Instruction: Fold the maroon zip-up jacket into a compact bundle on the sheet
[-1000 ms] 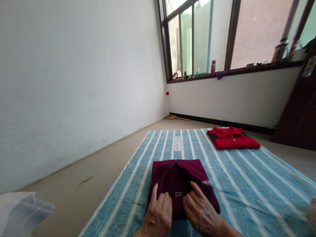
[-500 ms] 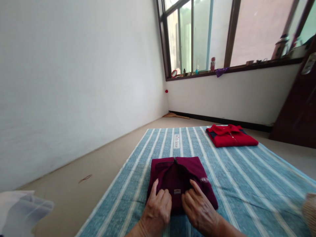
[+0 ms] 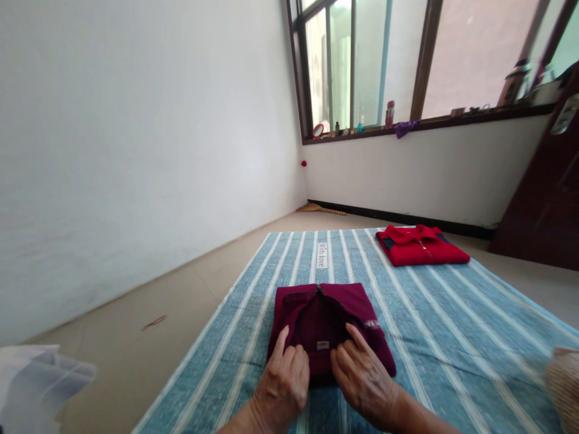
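Observation:
A maroon zip-neck top [image 3: 355, 301] lies folded in front of me on a blue striped cloth [image 3: 253, 337]. Its neck opening faces me, with a small pale label inside and the zip at the far side. My left hand [image 3: 284, 383] has its fingers curled on the near left of the collar, index finger pointing forward along the edge. On the near right, my right hand [image 3: 362, 374] pinches the collar in the same way. Both hands hide part of the near edge. Farther back on the right sits a folded red top [image 3: 434, 250] with dark shoulder patches.
White sheer material [image 3: 36, 386] shows at the lower left, a beige knitted item [image 3: 563, 386] at the lower right. Beyond the cloth are a white wall [image 3: 149, 150], a broom [image 3: 316, 208] on the floor, a windowsill with small objects, and a dark door [image 3: 543, 205].
The whole view has shifted slightly, so everything sits a little higher and farther left. Both hands keep their hold on the maroon collar, with hardly any movement.

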A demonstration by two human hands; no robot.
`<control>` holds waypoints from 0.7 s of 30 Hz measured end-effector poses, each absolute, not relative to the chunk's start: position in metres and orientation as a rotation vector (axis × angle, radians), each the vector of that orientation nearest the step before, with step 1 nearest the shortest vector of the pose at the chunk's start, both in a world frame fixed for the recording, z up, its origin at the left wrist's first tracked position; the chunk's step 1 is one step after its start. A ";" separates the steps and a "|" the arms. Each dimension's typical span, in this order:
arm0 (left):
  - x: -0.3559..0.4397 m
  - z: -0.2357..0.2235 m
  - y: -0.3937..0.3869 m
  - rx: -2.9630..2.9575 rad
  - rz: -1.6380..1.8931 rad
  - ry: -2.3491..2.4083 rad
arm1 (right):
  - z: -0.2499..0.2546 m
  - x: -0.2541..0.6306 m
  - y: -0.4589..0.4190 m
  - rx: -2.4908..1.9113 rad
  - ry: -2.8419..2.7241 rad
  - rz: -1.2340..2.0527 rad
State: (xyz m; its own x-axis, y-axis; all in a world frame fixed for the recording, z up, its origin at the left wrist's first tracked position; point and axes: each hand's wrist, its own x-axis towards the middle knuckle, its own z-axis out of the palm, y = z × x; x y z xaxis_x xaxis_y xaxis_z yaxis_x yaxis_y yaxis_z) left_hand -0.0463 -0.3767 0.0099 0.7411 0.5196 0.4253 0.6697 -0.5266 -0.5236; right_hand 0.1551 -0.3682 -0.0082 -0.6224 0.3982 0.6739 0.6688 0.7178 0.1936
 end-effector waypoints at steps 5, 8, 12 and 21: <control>-0.043 0.019 -0.378 -2.274 -0.386 -0.862 | -0.008 0.156 -0.369 -0.842 -2.335 -0.587; -0.042 0.021 -0.377 -2.258 -0.421 -0.858 | -0.005 0.156 -0.370 -0.852 -2.353 -0.562; -0.042 0.017 -0.377 -2.247 -0.404 -0.812 | -0.003 0.158 -0.373 -0.850 -2.362 -0.568; -0.025 0.016 -0.389 -2.280 -0.048 -0.977 | -0.019 0.162 -0.384 -0.833 -2.246 -0.664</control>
State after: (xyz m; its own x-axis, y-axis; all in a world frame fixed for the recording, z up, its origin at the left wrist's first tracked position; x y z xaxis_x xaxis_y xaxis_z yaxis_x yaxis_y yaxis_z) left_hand -0.0249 -0.3890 0.0156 0.7218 0.6356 0.2737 0.6595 -0.5119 -0.5505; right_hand 0.1617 -0.3844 -0.0189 -0.5913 0.3799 0.7113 0.7055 0.6711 0.2281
